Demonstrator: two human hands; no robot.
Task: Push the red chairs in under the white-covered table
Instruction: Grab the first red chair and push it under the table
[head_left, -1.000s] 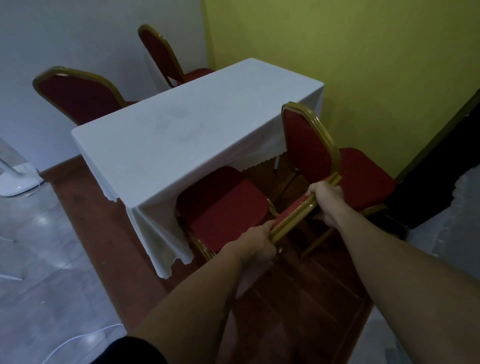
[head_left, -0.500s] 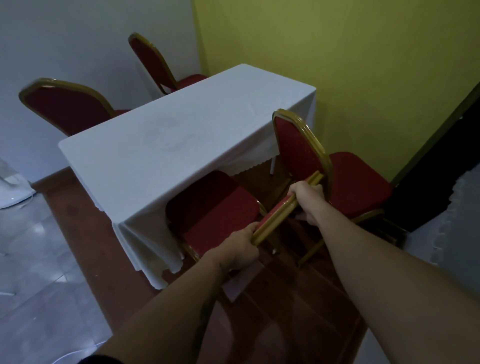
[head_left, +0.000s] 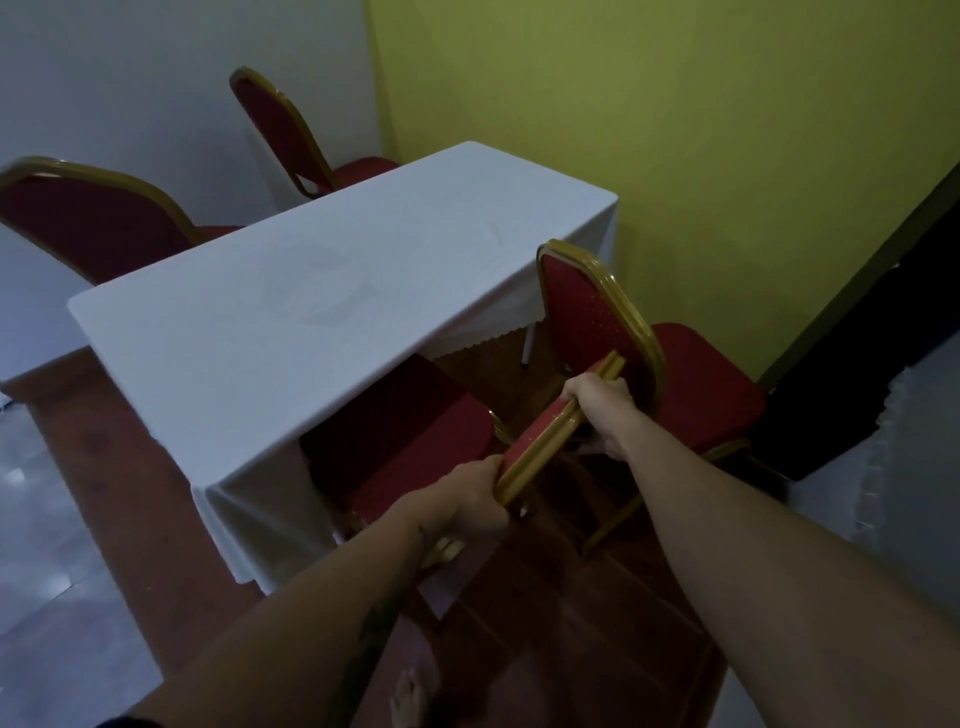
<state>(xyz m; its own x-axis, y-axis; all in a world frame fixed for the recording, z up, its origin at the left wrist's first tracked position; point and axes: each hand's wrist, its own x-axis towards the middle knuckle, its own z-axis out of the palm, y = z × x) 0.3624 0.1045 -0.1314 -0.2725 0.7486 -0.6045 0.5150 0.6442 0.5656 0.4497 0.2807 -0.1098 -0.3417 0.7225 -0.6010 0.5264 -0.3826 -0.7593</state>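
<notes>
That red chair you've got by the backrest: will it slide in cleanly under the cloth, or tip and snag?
Likely slides: both the left hand and right hand grip the top rail of the held chair, on smooth-looking wooden flooring. Pushing that high could rock it forward on its thin legs. The hanging tablecloth is floppy and may drag over the seat.

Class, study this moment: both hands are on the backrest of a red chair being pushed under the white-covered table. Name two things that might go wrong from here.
1. The red cushioned seat sits right under the hanging white tablecloth; pushing on may snag and drag the cloth.
2. The left hand and right hand grip the gold-framed backrest right beside the neighbouring red chair's gold-edged back; the right hand's fingers might get pinched.
</notes>
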